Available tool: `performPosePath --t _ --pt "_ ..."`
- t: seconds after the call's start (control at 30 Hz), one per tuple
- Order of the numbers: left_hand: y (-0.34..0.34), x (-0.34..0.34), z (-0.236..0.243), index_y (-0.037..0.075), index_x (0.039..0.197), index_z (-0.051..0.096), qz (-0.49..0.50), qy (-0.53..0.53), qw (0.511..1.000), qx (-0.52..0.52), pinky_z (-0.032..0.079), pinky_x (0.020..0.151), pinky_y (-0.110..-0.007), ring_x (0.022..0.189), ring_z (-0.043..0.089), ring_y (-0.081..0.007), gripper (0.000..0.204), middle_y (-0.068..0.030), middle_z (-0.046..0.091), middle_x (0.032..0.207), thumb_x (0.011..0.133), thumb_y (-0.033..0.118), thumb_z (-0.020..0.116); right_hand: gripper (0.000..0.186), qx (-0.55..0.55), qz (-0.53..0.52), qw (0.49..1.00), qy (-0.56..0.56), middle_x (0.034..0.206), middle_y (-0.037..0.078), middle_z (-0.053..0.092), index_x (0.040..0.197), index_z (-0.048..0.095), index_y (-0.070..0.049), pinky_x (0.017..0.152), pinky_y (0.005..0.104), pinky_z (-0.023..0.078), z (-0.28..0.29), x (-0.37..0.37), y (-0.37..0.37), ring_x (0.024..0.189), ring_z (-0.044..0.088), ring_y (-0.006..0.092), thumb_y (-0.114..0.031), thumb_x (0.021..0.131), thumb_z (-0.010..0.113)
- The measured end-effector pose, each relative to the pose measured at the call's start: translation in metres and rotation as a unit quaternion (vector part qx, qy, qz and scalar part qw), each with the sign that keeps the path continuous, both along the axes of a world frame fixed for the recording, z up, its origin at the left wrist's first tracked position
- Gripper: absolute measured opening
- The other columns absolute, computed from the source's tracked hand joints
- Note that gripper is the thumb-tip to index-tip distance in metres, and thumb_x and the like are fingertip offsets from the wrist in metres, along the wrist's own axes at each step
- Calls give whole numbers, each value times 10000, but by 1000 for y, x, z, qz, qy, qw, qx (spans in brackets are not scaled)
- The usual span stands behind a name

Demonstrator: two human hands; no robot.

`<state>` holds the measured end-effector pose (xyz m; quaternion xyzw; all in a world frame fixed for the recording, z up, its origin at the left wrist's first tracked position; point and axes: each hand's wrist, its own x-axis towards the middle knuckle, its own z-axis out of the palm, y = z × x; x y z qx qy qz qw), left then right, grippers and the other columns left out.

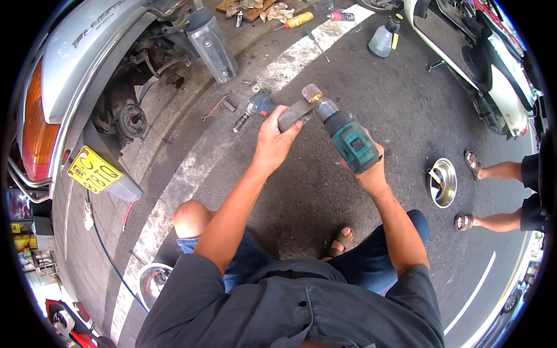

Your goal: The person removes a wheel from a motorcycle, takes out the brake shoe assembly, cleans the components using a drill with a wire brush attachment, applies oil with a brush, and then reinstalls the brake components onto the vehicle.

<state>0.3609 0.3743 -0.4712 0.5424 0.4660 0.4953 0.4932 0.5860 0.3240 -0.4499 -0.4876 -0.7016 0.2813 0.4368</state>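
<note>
My left hand (272,142) grips a curved grey metal part (295,115), its thumb and fingers closed on the rim. The part's full shape is partly hidden by the hand. In my right hand (371,171) is a teal and black cordless drill (353,145), pointing away and to the left. A small round abrasive wheel (311,93) sits in its chuck, against or just beside the metal part; I cannot tell whether they touch. A blue and black power tool (255,110) lies on the ground near my left hand.
At left stands a scooter (87,69) with its wheel hub (132,120) bare. A wrench (214,108), screwdriver (318,45), spray bottle (384,37) and metal bowl (444,182) lie around. Another person's legs (502,172) are at right, below a parked scooter (499,75).
</note>
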Motion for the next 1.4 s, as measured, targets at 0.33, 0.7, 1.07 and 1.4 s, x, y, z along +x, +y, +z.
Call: performPosePath --t 0.33,0.7,1.07,1.4 --pt "1 -5 -3 44 1037 588 15 -55 998 -21 416 653 -229 751 474 -43 168 47 572 837 909 128 659 540 64 18 997 -47 1185 165 644 1205 577 37 932 337 493 2 -2 4 1059 647 294 -28 698 753" --pt "-4 4 2 44 1076 586 -2 -116 993 -20 426 700 -212 803 502 -43 200 39 592 916 902 99 668 526 157 70 982 -81 1150 147 664 1168 590 -9 807 362 555 11 -17 -1 924 684 317 -49 669 751" --pt "-2 -1 1 54 1060 582 6 -125 992 0 425 710 -211 818 505 -43 200 37 600 905 906 137 681 477 128 -21 990 -60 1128 158 666 1180 591 3 827 337 544 13 1 4 942 683 321 -18 721 720" --pt "-3 -2 -9 56 1051 583 -10 -157 988 -8 429 726 -214 818 507 -42 216 43 591 912 894 148 700 407 155 55 985 -59 1151 165 655 1112 597 -7 802 354 551 15 -11 1 938 677 335 -39 723 715"
